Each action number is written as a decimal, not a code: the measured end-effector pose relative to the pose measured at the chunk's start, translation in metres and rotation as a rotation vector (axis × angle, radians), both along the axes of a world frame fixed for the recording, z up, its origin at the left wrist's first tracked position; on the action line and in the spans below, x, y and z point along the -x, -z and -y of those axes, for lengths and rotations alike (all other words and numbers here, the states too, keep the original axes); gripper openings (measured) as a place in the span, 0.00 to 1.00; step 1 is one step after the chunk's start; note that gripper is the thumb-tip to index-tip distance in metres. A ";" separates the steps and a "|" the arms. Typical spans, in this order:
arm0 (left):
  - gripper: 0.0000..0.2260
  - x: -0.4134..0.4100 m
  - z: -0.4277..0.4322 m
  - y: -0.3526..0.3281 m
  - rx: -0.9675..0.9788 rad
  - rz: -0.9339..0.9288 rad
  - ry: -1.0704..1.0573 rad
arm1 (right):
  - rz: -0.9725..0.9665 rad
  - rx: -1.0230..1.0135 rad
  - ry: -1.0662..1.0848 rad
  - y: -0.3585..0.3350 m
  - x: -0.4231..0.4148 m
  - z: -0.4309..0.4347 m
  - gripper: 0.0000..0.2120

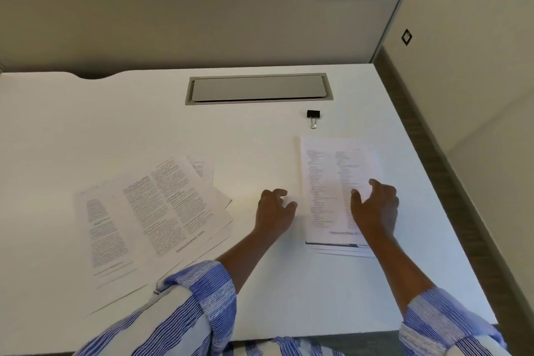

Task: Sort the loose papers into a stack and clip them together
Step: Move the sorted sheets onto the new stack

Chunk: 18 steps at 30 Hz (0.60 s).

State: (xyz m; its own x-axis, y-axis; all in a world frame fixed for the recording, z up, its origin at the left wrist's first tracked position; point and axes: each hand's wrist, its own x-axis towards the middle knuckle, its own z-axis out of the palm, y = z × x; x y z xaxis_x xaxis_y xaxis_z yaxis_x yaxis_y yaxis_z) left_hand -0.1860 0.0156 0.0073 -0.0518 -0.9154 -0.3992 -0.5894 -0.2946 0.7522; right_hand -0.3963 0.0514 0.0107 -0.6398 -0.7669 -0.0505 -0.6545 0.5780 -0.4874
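**Caution: Stack Misalignment Before Clipping**

Currently the right hand rests, fingers spread, on the stack; lower sheets protrude at its near edge. The left hand hovers beside it, fingers loosely curled, grasping nothing. Loose papers lie fanned to the left. The binder clip waits beyond; clipping unsquared sheets would probably lock in the skew.

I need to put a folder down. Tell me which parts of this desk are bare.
Bare: the white desk left of the cable tray, above the loose papers; the near edge between the sleeves. Crowded: the stack under the right hand, left hand beside it, binder clip above.
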 end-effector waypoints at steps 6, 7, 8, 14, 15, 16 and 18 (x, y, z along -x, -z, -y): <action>0.16 -0.101 0.000 -0.003 0.050 0.095 -0.277 | 0.181 0.070 -0.359 0.003 -0.102 0.044 0.22; 0.16 -0.116 -0.001 -0.003 0.059 0.122 -0.329 | 0.215 0.037 -0.400 0.003 -0.120 0.050 0.21; 0.16 -0.135 -0.002 -0.001 0.072 0.158 -0.388 | 0.242 -0.004 -0.445 0.002 -0.141 0.056 0.21; 0.27 -0.233 -0.020 -0.002 -0.087 0.444 -0.715 | 0.278 -0.195 -0.632 0.002 -0.245 0.074 0.26; 0.30 -0.244 -0.024 -0.001 -0.147 0.468 -0.769 | 0.250 -0.220 -0.646 0.003 -0.257 0.074 0.28; 0.32 -0.252 -0.027 0.000 -0.190 0.474 -0.812 | 0.218 -0.239 -0.652 0.003 -0.266 0.075 0.28; 0.34 -0.262 -0.030 0.002 -0.229 0.454 -0.856 | 0.154 -0.263 -0.661 0.001 -0.279 0.074 0.29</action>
